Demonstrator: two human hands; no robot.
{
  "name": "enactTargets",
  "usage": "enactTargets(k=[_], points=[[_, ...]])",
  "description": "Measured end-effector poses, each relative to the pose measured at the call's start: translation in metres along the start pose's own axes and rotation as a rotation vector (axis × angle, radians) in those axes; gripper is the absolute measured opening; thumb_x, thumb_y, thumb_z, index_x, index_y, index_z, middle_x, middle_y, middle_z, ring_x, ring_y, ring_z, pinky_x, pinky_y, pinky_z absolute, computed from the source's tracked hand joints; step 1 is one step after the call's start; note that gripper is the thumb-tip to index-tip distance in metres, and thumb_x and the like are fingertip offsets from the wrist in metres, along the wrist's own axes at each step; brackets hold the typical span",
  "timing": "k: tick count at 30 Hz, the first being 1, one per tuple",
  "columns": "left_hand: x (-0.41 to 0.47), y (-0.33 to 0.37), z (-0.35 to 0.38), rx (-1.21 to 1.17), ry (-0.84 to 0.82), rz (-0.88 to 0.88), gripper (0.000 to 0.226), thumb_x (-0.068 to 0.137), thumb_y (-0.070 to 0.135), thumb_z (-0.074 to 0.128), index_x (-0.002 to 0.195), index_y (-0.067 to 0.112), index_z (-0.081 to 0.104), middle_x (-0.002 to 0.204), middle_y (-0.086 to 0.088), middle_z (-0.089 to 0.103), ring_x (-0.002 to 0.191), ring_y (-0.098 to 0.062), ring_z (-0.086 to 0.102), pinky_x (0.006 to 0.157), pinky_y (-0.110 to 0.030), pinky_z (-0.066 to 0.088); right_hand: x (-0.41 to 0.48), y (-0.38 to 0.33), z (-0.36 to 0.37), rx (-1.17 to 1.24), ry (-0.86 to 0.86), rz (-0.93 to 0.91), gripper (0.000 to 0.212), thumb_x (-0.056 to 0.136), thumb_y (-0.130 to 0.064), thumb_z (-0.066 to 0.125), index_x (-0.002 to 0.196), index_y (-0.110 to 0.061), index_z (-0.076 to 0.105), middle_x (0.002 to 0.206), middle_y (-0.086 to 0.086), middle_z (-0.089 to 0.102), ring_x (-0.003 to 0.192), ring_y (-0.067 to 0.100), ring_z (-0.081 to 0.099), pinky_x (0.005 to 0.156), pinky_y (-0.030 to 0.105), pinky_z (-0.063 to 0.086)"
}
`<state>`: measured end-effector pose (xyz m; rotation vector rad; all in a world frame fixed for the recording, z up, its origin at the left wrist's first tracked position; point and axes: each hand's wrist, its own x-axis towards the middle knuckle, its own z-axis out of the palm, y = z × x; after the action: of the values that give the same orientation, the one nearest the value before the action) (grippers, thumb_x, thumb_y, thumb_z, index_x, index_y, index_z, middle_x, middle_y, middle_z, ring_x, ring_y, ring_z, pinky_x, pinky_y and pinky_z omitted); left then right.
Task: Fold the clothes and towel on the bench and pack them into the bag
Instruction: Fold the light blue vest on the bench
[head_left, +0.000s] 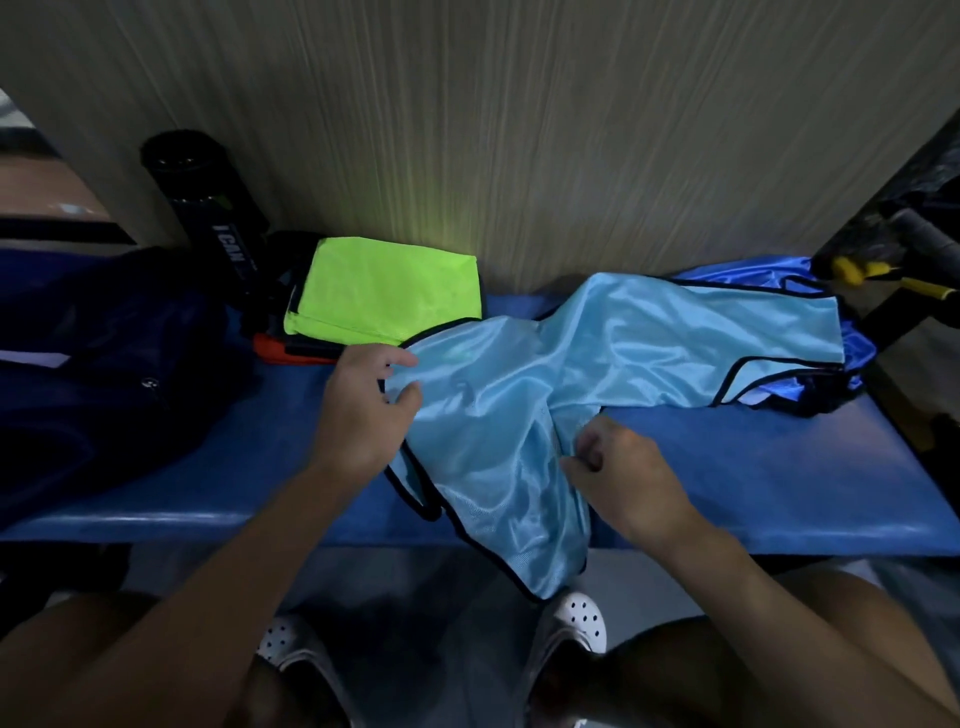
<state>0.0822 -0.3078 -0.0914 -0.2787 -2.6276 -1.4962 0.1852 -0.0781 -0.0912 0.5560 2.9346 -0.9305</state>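
Note:
A light blue shiny vest (524, 395) with black trim lies crumpled across the blue bench (779, 467), one end hanging over the front edge. My left hand (363, 410) pinches its left edge between thumb and fingers. My right hand (618, 467) grips a fold of the vest near the bench front. A folded neon green garment (384, 288) tops a stack with orange and dark pieces (291, 351) at the back left. A darker blue garment (857, 343) lies under the vest's right end. The dark navy bag (114, 364) sits on the bench's left.
A black cylinder (208, 208) leans on the wood-grain wall behind the bag. Yellow-handled gear (883, 280) sits at the far right. My knees and white perforated shoes (582, 623) are below the bench front.

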Motion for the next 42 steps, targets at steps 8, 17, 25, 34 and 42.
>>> enactTargets(k=[8, 17, 25, 34, 42], points=[[-0.002, -0.009, -0.001, 0.08, -0.035, -0.159, 0.032, 0.091, 0.02, 0.07, 0.121, 0.013, 0.063, 0.109, -0.004, 0.063, 0.086, -0.011, 0.054, 0.075, -0.027, 0.041, 0.003, -0.02, 0.013, -0.066, 0.068, -0.287, 0.017, 0.087, -0.029, 0.068, 0.1, -0.02, 0.063, 0.091, -0.008, 0.055, 0.095, 0.016, 0.049, 0.084, 0.034, 0.044], [-0.024, 0.016, 0.006, -0.147, -0.318, 0.067, 0.028, 0.092, -0.001, 0.062, 0.113, 0.013, 0.073, 0.11, 0.017, 0.067, 0.101, -0.008, 0.067, 0.086, -0.014, 0.048, 0.009, -0.036, 0.01, 0.332, 0.212, -0.298, 0.03, 0.094, -0.029, 0.062, 0.123, -0.023, 0.055, 0.098, -0.008, 0.06, 0.097, 0.01, 0.056, 0.085, 0.026, 0.048], [-0.046, 0.031, 0.008, -0.237, -0.635, 0.182, 0.039, 0.093, -0.005, 0.053, 0.109, 0.023, 0.075, 0.103, 0.01, 0.072, 0.091, -0.015, 0.068, 0.084, -0.033, 0.054, 0.013, -0.035, 0.005, 0.64, 0.037, -0.201, 0.02, 0.091, -0.004, 0.065, 0.095, -0.023, 0.069, 0.074, -0.007, 0.067, 0.069, 0.006, 0.061, 0.069, 0.017, 0.048], [-0.029, 0.011, 0.01, -0.245, -0.526, 0.015, 0.035, 0.094, -0.014, 0.046, 0.117, 0.009, 0.06, 0.107, -0.005, 0.074, 0.102, -0.013, 0.07, 0.09, -0.032, 0.055, 0.007, -0.013, 0.001, 0.073, -0.013, -0.593, 0.056, 0.086, -0.01, 0.068, 0.137, -0.027, 0.054, 0.124, -0.01, 0.05, 0.113, 0.004, 0.04, 0.1, 0.012, 0.03], [-0.019, -0.008, 0.002, 0.031, -0.317, 0.023, 0.023, 0.092, 0.008, 0.062, 0.099, 0.03, 0.06, 0.107, 0.006, 0.062, 0.098, -0.011, 0.06, 0.086, -0.029, 0.048, 0.017, 0.005, -0.002, -0.313, -0.067, -0.621, 0.018, 0.081, -0.009, 0.066, 0.074, -0.025, 0.061, 0.076, -0.015, 0.055, 0.086, 0.007, 0.046, 0.076, 0.027, 0.027]])
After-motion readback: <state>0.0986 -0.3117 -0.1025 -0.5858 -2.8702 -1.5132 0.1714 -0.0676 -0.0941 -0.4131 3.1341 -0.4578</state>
